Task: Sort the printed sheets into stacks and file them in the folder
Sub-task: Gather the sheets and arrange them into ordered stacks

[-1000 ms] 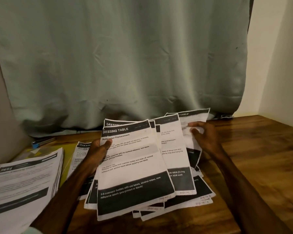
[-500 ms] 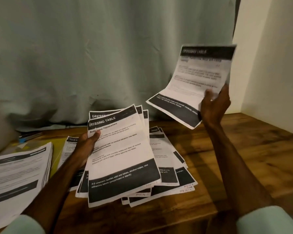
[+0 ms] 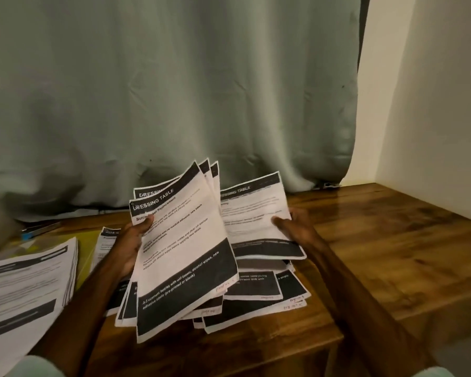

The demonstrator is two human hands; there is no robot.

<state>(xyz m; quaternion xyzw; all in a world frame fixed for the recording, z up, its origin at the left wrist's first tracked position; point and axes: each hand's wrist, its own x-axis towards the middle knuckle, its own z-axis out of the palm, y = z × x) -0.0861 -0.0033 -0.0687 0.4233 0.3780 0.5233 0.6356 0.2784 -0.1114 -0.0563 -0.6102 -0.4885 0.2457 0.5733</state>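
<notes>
My left hand point(image 3: 132, 244) grips a fan of several printed sheets point(image 3: 184, 257) headed "DRESSING TABLE", tilted up above the table, thumb on the top page. To the right, my right hand point(image 3: 294, 227) pinches the right edge of a single printed sheet point(image 3: 253, 216), held low just behind that fan. Beneath both lies a loose pile of more sheets point(image 3: 267, 292) with black bands. A neat stack of sheets point(image 3: 25, 284) sits at the left. A yellow folder point(image 3: 89, 242) shows partly between that stack and my left arm.
The wooden table point(image 3: 392, 254) has its front edge near the bottom right. A grey-green curtain point(image 3: 174, 91) hangs behind it, and a pale wall point(image 3: 433, 104) closes the right side. A blue object point(image 3: 32, 235) lies at the back left.
My right hand has brought its single sheet down from high at the right to just behind the fan in my left hand. The left hand has tilted its sheets up.
</notes>
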